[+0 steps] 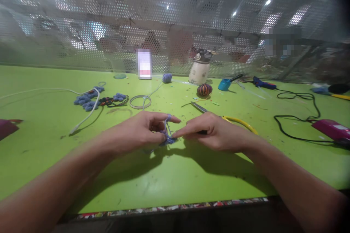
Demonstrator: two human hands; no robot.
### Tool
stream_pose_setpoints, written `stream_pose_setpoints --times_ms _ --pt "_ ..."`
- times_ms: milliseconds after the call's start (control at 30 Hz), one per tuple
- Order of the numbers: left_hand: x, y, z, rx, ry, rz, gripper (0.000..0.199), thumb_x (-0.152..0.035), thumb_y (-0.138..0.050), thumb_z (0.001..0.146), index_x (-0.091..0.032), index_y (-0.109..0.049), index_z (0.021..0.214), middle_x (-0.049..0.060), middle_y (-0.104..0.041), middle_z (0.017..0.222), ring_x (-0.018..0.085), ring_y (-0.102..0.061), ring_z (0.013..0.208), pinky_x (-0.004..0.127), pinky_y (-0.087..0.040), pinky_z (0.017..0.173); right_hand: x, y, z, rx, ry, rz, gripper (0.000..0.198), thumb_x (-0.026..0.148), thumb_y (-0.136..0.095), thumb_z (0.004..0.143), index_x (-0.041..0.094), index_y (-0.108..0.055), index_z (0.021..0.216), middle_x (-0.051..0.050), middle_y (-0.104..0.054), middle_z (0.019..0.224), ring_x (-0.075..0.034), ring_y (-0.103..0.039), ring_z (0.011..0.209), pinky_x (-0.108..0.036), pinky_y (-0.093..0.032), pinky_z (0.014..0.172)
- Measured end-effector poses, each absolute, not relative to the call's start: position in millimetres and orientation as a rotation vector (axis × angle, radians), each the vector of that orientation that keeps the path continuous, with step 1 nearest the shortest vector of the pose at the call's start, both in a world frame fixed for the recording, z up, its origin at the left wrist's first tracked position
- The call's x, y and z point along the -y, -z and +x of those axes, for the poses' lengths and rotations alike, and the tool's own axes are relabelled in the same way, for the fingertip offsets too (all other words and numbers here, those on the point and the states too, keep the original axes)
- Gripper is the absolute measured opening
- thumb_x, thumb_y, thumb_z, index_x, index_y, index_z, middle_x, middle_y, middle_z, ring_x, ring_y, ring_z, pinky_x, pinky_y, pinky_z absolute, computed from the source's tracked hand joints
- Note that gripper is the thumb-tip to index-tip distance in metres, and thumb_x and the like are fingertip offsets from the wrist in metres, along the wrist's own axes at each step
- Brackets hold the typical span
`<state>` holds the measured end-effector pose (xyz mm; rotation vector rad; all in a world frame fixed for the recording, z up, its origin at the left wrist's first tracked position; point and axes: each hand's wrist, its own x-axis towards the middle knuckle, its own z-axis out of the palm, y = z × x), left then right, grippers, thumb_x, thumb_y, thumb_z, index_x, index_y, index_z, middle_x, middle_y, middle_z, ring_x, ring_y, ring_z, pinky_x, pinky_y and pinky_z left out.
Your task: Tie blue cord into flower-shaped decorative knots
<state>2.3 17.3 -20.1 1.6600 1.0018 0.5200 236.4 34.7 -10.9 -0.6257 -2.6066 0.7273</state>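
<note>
Pinching small purple yarn piece [171, 140], frame center: left hand [138, 130] has thumb clamped on it, index raised with yarn strand [168, 117] looped round. Right hand [217, 131] closes fingers on a dark handle [202, 132], likely a crochet hook's; index tip at the piece. Should be light, soft, stretchy, snag-prone; grip near the worked edge, easy on pressure. Farther out: yellow-handled tool [240, 120] right of center, purple yarn ball [167, 78] upper center.

Over the counter [175, 182], the yarn piece [171, 140] sat between the left hand [139, 129] and the right hand [212, 131]. Behind them, left to right, stood a phone [144, 64], a yarn ball [167, 78] and a bottle [198, 70], a second yarn ball [204, 90] before it. Crocheted pieces [86, 101] lay left, a cable [74, 130] across them.
</note>
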Motion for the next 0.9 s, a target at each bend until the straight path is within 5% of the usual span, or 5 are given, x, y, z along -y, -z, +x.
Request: stream_pose_setpoints --times_ms 900 --pt "-19 22 8 -1.149 -0.6 1.618 0.046 -0.025 -0.067 0.068 -0.014 -0.067 0.113 0.002 -0.064 0.071 0.018 -0.058 0.064 0.035 -0.046 0.064 -21 15 229 2.72 -0.224 -0.784 0.047 -0.002 -0.054 0.079 0.021 -0.075 0.113 -0.004 -0.069 0.071 -0.011 -0.05 0.055 -0.024 -0.03 0.054"
